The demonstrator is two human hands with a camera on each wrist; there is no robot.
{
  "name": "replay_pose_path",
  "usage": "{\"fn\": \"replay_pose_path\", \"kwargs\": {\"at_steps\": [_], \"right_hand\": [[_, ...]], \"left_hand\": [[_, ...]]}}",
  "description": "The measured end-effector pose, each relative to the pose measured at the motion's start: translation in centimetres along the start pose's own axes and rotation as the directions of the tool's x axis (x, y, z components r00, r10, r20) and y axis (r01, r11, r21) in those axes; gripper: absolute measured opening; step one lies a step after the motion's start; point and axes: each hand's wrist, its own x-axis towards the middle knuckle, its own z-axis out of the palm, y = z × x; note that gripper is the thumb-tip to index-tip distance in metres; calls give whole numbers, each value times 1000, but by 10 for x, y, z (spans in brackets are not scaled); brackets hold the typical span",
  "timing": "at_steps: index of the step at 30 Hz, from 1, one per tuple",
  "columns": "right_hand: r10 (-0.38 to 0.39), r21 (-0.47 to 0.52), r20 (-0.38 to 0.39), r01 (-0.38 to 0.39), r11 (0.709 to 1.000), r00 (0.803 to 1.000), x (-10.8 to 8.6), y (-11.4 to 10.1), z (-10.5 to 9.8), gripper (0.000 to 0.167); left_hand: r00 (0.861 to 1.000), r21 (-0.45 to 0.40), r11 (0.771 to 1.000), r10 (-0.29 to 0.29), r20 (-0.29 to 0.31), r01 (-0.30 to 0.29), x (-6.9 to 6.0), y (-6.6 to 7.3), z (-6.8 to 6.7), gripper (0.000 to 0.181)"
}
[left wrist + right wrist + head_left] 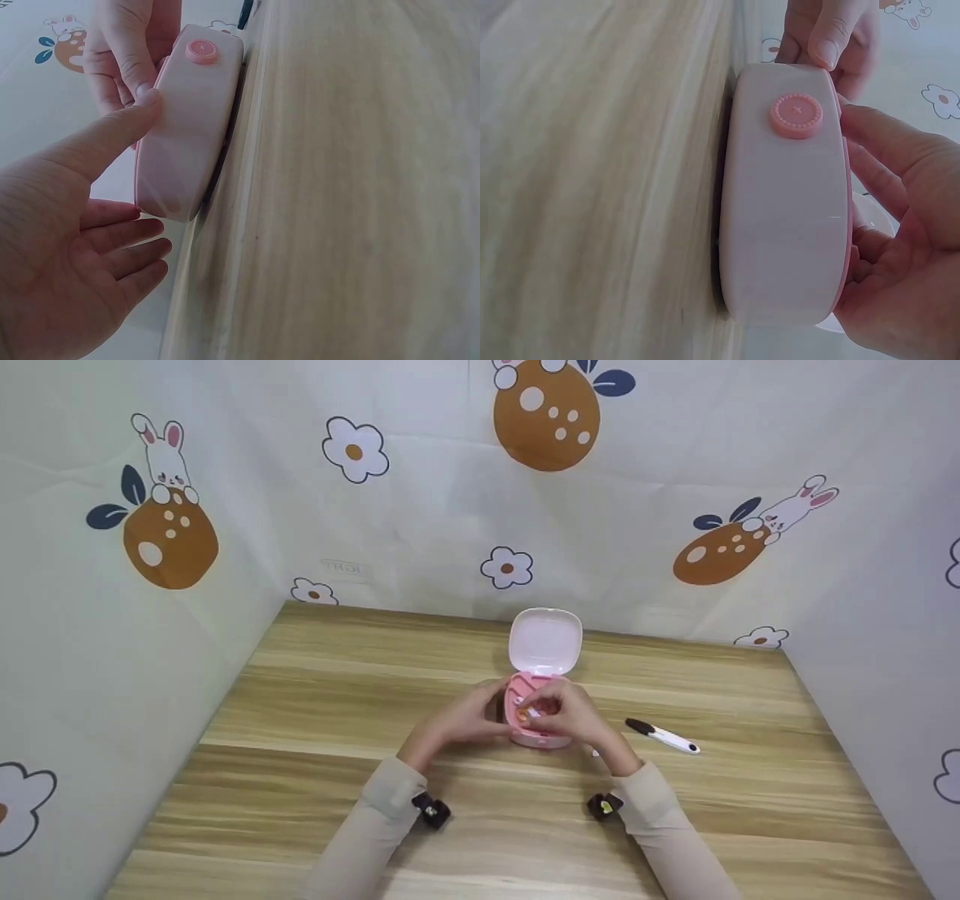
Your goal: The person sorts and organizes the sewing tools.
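A pink and white compartment case (540,740) sits on the table with its pale lid (546,641) raised at the back. Its near wall carries a round pink knob (796,115). My left hand (471,714) holds the case at its left side, thumb on the near rim and fingertips toward the far corner; the lower fingers spread loosely in the left wrist view. Over the compartments, my right hand (574,712) has thumb and forefinger around a small orange-and-white piece (523,714). The hand hides much of the case's inside, and the piece's kind is too small to tell.
To the right lies a slim white-handled tool (664,736) with a black end. A tiny white scrap (595,753) is on the table by my right wrist. Printed fabric walls (420,517) enclose the wooden table (315,697) at the back and sides.
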Motion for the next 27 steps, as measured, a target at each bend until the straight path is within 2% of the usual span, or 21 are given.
{"fn": "replay_pose_path", "kwargs": {"at_steps": [10,27], "right_hand": [[-31,-34,-3,30,999,1000,0,-2,0,20],[38,135,40,-43,990,998,-4,-6,-9,24]], "left_hand": [[1000,-38,999,-2,2,2,0,0,0,91],[1000,0,1000,-1,-1,1,1,-2,0,92]]}}
